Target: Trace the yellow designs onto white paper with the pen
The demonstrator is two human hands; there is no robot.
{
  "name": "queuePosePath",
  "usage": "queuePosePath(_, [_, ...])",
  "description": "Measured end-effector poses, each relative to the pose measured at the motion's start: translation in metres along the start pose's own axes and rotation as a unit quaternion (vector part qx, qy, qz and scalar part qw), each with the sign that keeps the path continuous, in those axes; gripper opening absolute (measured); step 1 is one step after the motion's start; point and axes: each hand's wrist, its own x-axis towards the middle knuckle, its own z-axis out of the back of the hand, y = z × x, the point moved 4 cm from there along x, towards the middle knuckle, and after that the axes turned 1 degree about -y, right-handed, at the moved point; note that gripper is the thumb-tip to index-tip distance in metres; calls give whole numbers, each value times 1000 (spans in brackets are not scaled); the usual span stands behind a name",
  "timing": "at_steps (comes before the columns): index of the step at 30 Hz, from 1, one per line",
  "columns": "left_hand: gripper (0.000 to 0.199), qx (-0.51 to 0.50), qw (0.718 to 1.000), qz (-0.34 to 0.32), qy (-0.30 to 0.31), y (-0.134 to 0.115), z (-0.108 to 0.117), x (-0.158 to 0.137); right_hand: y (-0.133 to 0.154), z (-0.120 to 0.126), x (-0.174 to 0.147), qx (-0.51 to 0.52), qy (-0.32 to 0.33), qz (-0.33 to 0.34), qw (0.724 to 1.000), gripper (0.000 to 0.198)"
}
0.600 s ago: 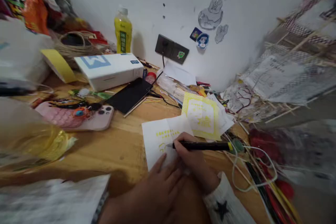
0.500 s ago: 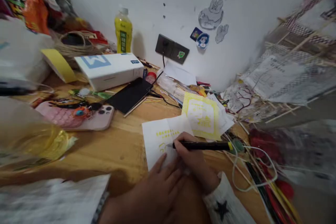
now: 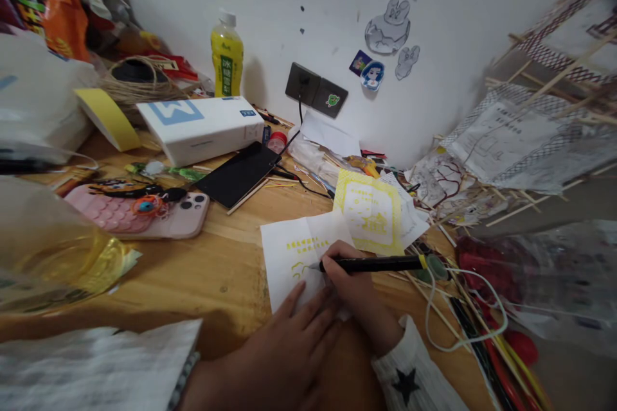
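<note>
My right hand [image 3: 349, 276] is closed around a black marker pen [image 3: 380, 264] with a yellow band at its back end. The pen's tip meets a white sheet of paper [image 3: 284, 257], which bears rows of small yellow writing and a curved yellow line below them. My left hand [image 3: 289, 347] lies flat with fingers stretched over the sheet's lower edge. Just behind the sheet, and partly touching it, is a paper with a yellow patterned border [image 3: 370, 212] and yellow drawing inside.
A pink phone [image 3: 187, 221], a black tablet-like slab [image 3: 238, 173] and a white box [image 3: 202, 128] lie left of the paper. A yellow drink bottle [image 3: 226, 58] stands by the wall. Thin sticks and a white cord [image 3: 501, 321] lie at right.
The pen and my right hand have shifted very slightly to the right. The yellow curve under the writing looks a little longer. My left hand stays in place.
</note>
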Motion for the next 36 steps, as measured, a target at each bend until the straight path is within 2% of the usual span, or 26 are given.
queuePosePath(7, [62, -12, 1000, 5, 10, 0, 0, 0, 4, 1, -2, 26, -15, -7, 1000, 17])
queuePosePath(13, [60, -40, 999, 19, 13, 1, 2, -2, -3, 26, -5, 57, -178, 15, 982, 13])
queuePosePath(15, [54, -21, 1000, 16, -3, 0, 3, -3, -6, 32, -5, 51, -209, 34, 976, 9])
queuePosePath(19, [46, 30, 998, 10, -54, -3, 3, -4, -5, 36, -3, 19, -234, 78, 969, 18])
queuePosePath(22, [46, 55, 994, 2, -92, -5, 3, -6, 0, 34, -2, -1, -209, 103, 972, 20])
queuePosePath(26, [37, 83, 989, -22, -118, -9, 4, -6, 3, 31, -3, 1, -142, 99, 985, 15])
queuePosePath(31, [41, 91, 990, -13, -106, -7, -1, -2, 6, 22, -10, 61, -71, 64, 994, 9])
queuePosePath(36, [48, 99, 989, -3, -113, -6, 0, -1, 11, 7, -13, 26, 35, 47, 998, 11])
